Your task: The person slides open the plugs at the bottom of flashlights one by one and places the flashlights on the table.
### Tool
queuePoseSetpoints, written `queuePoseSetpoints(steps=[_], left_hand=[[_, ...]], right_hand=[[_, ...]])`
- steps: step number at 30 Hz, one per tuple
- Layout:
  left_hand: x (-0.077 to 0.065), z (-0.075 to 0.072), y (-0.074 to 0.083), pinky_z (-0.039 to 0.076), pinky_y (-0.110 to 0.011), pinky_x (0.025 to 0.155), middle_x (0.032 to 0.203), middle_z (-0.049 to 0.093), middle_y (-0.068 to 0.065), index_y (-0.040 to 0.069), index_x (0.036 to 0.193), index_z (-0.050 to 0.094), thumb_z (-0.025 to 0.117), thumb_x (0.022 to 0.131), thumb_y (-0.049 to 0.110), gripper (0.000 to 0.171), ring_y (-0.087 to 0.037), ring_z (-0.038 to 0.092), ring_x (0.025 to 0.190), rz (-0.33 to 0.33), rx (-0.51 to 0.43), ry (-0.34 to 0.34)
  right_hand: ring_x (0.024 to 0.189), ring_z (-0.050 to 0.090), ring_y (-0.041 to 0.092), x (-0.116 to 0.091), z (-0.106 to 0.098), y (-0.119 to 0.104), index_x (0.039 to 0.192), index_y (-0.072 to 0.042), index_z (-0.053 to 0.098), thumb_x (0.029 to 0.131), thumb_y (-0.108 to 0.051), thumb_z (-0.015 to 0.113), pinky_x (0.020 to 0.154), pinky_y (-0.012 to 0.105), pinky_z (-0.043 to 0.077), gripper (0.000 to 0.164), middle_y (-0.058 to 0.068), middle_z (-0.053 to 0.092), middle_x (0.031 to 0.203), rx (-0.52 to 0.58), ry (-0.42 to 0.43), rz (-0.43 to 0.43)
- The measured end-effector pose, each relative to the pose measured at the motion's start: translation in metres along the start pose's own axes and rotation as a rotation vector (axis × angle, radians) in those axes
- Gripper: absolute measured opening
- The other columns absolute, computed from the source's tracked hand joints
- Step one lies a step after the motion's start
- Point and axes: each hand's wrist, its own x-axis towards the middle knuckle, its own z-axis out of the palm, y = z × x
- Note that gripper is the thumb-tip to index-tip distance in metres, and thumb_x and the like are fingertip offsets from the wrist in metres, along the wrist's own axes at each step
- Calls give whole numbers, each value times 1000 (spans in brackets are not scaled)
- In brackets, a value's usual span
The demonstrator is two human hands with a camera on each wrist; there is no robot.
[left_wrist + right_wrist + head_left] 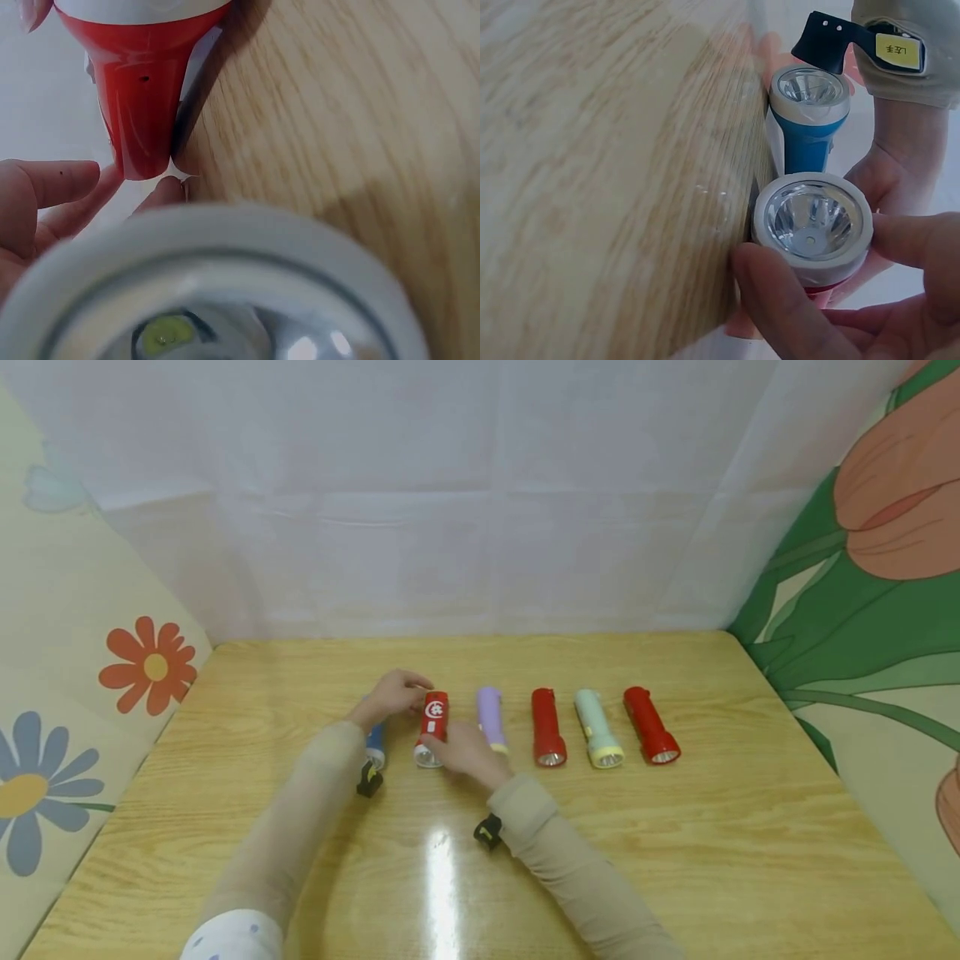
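Note:
A red flashlight with a white head and white print [435,712] lies on the table between both hands. My right hand [468,752] pinches it near the white head, its thumb and a finger on opposite sides of the rim [760,225] in the right wrist view. At the tail end is my left hand [396,693], its fingers extended around the end; one fingertip appears to touch the tail [146,161] in the left wrist view. A blue flashlight with a white head [376,745] lies beneath the left wrist, partly hidden by that arm.
To the right, in a row, lie a purple flashlight [491,717], a red one [547,722], a mint green one with a yellow rim [597,722] and another red one [648,720]. The wooden table [712,852] meets a white cloth backdrop [480,543] behind.

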Motion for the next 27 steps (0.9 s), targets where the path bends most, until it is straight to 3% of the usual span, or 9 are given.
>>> queuePoseSetpoints(steps=[5,11,16,21,27], left_hand=[[1,2,1,52,-30,63,88,65,-21,-12,109,58,51,88,2,26,-18,60,67,-22,-22,-3],[2,3,1,53,-31,67,95,63,-25,-13,111,55,49,90,2,27,-22,63,75,-32,-46,-24],[1,3,0,53,-31,71,102,60,-29,-15,112,53,46,91,1,27,-21,62,78,-36,-120,-24],[1,1,0,53,-32,72,101,60,-28,-15,110,54,48,90,1,26,-17,62,74,-48,-188,13],[-1,0,0,53,-32,69,90,64,-21,-15,104,57,54,88,3,24,-12,60,64,-37,-201,85]], right_hand=[[46,51,15,0,1,0,77,-8,56,91,-32,52,43,25,42,29,4,55,59,10,2,2],[46,51,15,1,2,2,78,-7,57,92,-31,52,43,26,42,28,4,55,58,13,7,-6],[47,51,14,1,2,2,83,-6,58,92,-30,52,44,26,43,26,3,55,60,-5,2,-22],[47,50,13,0,2,2,83,-6,59,92,-29,53,44,26,42,25,2,54,59,-27,5,-53],[47,50,14,0,2,2,81,-7,58,90,-30,55,43,26,41,25,3,54,58,-14,-4,-45]])
